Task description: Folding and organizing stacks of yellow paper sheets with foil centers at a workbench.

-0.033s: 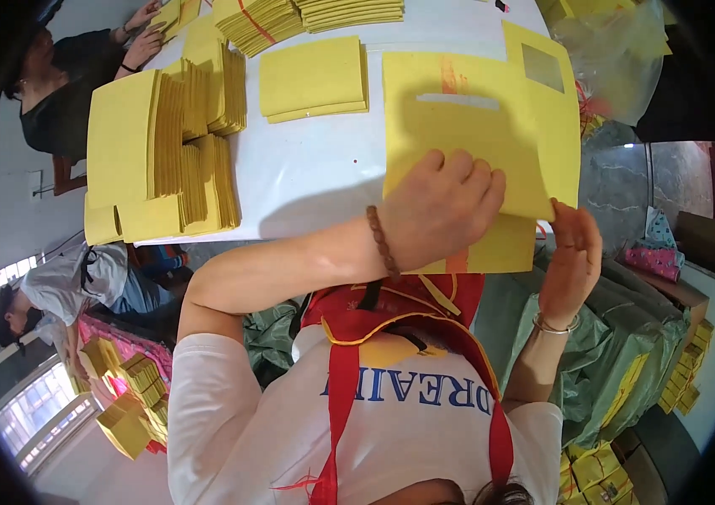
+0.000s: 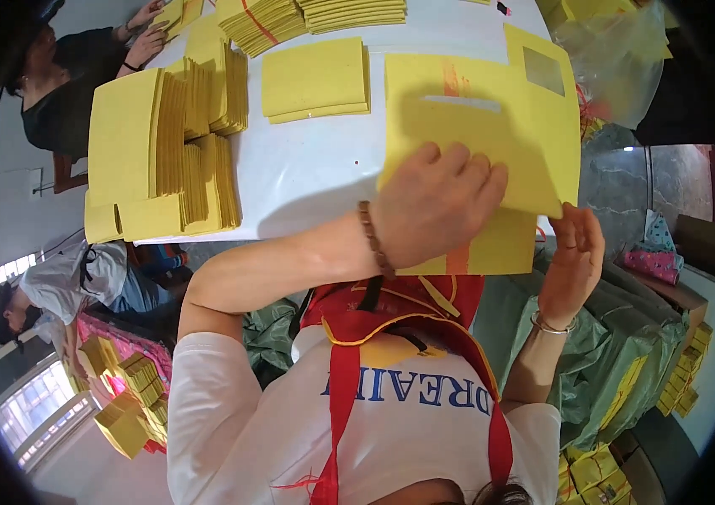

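A wide yellow paper sheet (image 2: 408,84) lies at the table's front right, with a pale strip and orange-red marks on it. Its lower flap is folded over. On that flap rests my left hand (image 2: 446,194), knuckles up and fingers curled in; whether anything is inside the fist is hidden. My right hand (image 2: 572,265) is at the sheet's right corner, thumb and fingertips pinching its edge. Another yellow piece (image 2: 566,126) with a grey rectangle shows along the right side. Left of the sheet lies a small stack of yellow folded papers (image 2: 314,77).
Upright stacks of yellow folded papers (image 2: 122,139) fill the left of the white table (image 2: 307,172), and more bundles (image 2: 353,13) lie at the back. A clear plastic bag (image 2: 614,63) hangs right. Two people work at left. Green-covered piles (image 2: 618,337) stand at lower right.
My left hand has shifted very slightly left and down, still curled on the flap. My right hand stays at the corner, its fingertips a little closer around it.
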Demonstrator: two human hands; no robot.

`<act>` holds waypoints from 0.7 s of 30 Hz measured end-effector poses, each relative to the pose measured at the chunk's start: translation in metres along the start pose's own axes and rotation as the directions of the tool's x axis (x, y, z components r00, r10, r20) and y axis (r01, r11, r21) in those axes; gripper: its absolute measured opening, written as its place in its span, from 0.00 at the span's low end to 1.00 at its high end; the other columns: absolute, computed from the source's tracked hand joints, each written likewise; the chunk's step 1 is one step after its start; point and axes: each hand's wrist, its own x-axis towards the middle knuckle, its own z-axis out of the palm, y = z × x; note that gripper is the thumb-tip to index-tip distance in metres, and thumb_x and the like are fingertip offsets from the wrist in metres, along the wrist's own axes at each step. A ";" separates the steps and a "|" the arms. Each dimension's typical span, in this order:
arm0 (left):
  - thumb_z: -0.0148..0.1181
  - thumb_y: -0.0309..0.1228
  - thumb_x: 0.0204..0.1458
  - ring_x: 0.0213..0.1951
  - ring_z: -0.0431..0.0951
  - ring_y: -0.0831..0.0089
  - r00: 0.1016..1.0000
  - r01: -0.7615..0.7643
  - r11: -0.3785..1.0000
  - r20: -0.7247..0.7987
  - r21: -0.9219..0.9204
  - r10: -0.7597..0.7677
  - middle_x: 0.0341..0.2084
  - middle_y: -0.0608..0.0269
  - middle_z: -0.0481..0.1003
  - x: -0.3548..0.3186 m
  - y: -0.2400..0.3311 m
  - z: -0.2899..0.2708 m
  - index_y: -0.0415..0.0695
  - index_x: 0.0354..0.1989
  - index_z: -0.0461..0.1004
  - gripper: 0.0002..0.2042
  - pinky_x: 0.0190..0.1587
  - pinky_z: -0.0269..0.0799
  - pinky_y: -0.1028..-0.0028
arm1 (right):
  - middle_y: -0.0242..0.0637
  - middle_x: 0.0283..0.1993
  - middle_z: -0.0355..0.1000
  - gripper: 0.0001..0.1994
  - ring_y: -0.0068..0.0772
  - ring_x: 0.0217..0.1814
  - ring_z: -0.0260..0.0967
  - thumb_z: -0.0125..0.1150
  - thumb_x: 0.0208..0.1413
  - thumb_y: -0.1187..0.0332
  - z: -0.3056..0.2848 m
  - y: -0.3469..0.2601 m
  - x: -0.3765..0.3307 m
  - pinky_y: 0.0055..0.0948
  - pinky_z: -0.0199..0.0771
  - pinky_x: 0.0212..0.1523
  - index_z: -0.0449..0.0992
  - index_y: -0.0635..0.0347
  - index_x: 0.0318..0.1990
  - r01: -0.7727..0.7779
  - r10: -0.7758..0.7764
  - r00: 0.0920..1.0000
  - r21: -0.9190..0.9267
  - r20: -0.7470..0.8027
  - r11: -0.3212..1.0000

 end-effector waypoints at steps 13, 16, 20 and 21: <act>0.55 0.24 0.43 0.45 0.69 0.67 0.926 0.271 0.900 -0.348 0.340 -0.148 0.45 0.69 0.72 -0.094 -0.203 0.074 0.55 0.50 0.70 0.22 0.46 0.59 0.66 | 0.43 0.44 0.72 0.13 0.35 0.51 0.69 0.47 0.57 0.77 0.006 0.012 -0.003 0.33 0.64 0.55 0.69 0.68 0.50 -0.075 0.068 0.996 -0.127 -0.058 0.989; 0.55 0.26 0.43 0.45 0.69 0.67 0.940 0.325 0.912 -0.189 0.249 -0.284 0.43 0.69 0.72 -0.103 -0.201 0.100 0.55 0.48 0.71 0.20 0.46 0.59 0.66 | 0.43 0.45 0.71 0.12 0.35 0.51 0.68 0.44 0.60 0.75 0.006 0.015 -0.006 0.33 0.66 0.54 0.68 0.68 0.50 -0.076 0.070 0.997 -0.163 -0.043 0.984; 0.56 0.27 0.44 0.45 0.69 0.67 0.933 0.330 0.907 -0.233 0.261 -0.273 0.44 0.69 0.72 -0.092 -0.197 0.092 0.55 0.48 0.71 0.19 0.46 0.58 0.65 | 0.42 0.45 0.72 0.12 0.34 0.51 0.68 0.44 0.60 0.75 0.004 0.015 -0.006 0.33 0.66 0.54 0.69 0.68 0.49 -0.102 0.094 0.994 -0.147 -0.060 0.984; 0.56 0.27 0.44 0.45 0.69 0.67 0.935 0.325 0.904 -0.240 0.278 -0.262 0.44 0.69 0.72 -0.090 -0.196 0.090 0.55 0.48 0.71 0.19 0.46 0.58 0.65 | 0.41 0.45 0.72 0.12 0.34 0.51 0.68 0.45 0.60 0.75 0.003 0.015 -0.006 0.32 0.66 0.54 0.69 0.68 0.49 -0.112 0.103 0.992 -0.143 -0.069 0.983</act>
